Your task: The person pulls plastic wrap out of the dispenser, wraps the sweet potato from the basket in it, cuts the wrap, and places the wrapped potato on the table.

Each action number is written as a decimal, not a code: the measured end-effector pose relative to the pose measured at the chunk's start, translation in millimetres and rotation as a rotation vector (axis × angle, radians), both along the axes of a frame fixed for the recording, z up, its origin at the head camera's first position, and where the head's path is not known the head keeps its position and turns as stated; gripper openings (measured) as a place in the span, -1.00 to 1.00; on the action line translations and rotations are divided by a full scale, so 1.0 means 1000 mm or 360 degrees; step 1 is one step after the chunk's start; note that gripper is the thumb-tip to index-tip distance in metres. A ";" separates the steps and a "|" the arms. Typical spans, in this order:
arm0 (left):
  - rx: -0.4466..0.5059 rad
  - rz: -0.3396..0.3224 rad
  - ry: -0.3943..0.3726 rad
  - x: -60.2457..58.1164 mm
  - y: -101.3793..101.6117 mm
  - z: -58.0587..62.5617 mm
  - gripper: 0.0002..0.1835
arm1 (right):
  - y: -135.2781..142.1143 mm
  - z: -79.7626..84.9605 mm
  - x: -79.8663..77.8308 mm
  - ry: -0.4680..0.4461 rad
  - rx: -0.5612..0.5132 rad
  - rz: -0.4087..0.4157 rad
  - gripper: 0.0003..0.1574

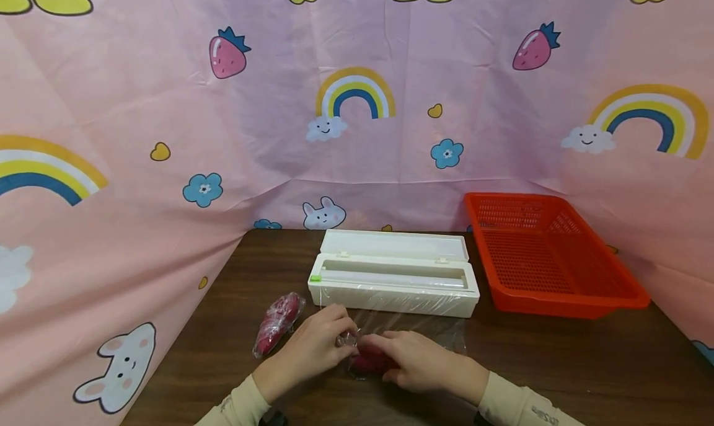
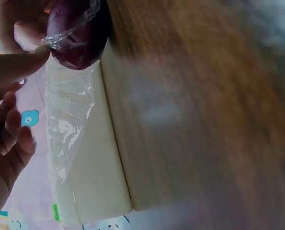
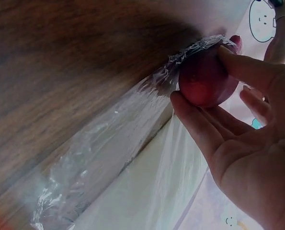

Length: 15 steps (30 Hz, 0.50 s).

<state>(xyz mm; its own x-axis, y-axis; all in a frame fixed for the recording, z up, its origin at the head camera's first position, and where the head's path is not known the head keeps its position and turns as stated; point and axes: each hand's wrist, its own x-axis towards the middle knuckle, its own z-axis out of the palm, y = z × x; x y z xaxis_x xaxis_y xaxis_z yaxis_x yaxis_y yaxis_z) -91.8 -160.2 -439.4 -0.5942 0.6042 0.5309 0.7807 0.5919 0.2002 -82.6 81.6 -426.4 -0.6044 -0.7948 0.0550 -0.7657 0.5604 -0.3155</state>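
Observation:
A dark red, smooth, oblong vegetable (image 1: pixel 368 361) lies between my hands at the front of the table, partly covered by clear plastic wrap (image 3: pixel 94 158). My right hand (image 1: pixel 418 359) grips it, thumb on one side and fingers on the other. My left hand (image 1: pixel 318 342) pinches the film at the vegetable's left end; in the left wrist view the thumb (image 2: pixel 29 62) meets the film's edge. The film stretches back to a white wrap dispenser box (image 1: pixel 390 297), whose lid stands raised over the roll (image 1: pixel 390 278).
A similar red piece (image 1: pixel 277 320), wrapped in film, lies to the left of my left hand. At the back right stands a red plastic basket (image 1: pixel 563 303). A pink printed cloth (image 1: pixel 357 159) hangs behind and along the sides of the brown table (image 1: pixel 558 358).

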 end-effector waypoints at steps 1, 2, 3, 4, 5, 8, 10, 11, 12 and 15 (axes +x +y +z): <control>0.0018 0.0029 -0.0023 0.000 0.000 -0.001 -0.65 | 0.000 -0.001 0.000 -0.0013 -0.0008 -0.0002 -0.11; 0.0034 0.0056 -0.0049 0.000 0.000 -0.001 -0.61 | -0.001 -0.001 0.000 -0.0027 -0.0014 -0.0006 -0.06; 0.0049 0.0077 -0.0071 0.000 -0.001 -0.002 -0.58 | -0.001 -0.001 0.000 -0.0042 -0.0017 -0.0008 -0.01; 0.0064 0.0090 -0.0097 0.000 -0.001 -0.002 -0.55 | -0.001 -0.002 0.000 -0.0052 -0.0018 -0.0008 0.04; 0.0084 0.0096 -0.0127 0.001 -0.001 -0.003 -0.54 | -0.001 -0.002 0.000 -0.0060 -0.0018 -0.0007 0.08; 0.0112 0.0063 -0.0190 0.000 -0.002 -0.005 -0.61 | -0.001 -0.002 0.000 -0.0067 -0.0026 -0.0003 0.16; 0.0098 -0.0033 -0.0207 0.000 -0.002 -0.006 -0.76 | 0.000 -0.002 0.000 -0.0078 -0.0050 -0.0005 0.21; 0.0085 -0.0088 -0.0204 -0.001 -0.002 -0.006 -0.83 | 0.000 -0.002 0.000 -0.0084 -0.0065 -0.0001 0.24; 0.0064 -0.0146 -0.0191 -0.001 -0.002 -0.006 -0.90 | 0.001 -0.002 0.000 -0.0089 -0.0079 0.0000 0.27; -0.0001 -0.0300 -0.0182 -0.001 -0.002 -0.007 -0.95 | 0.001 -0.001 0.000 -0.0111 -0.0115 0.0010 0.35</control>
<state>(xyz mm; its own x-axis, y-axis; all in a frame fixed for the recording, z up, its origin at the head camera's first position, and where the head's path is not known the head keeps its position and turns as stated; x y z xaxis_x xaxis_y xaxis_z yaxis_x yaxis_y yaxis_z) -92.9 -162.5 -446.2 -0.5271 0.7105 0.4662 0.8498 0.4380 0.2934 -83.0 82.6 -427.8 -0.6038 -0.7941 0.0704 -0.7440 0.5295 -0.4076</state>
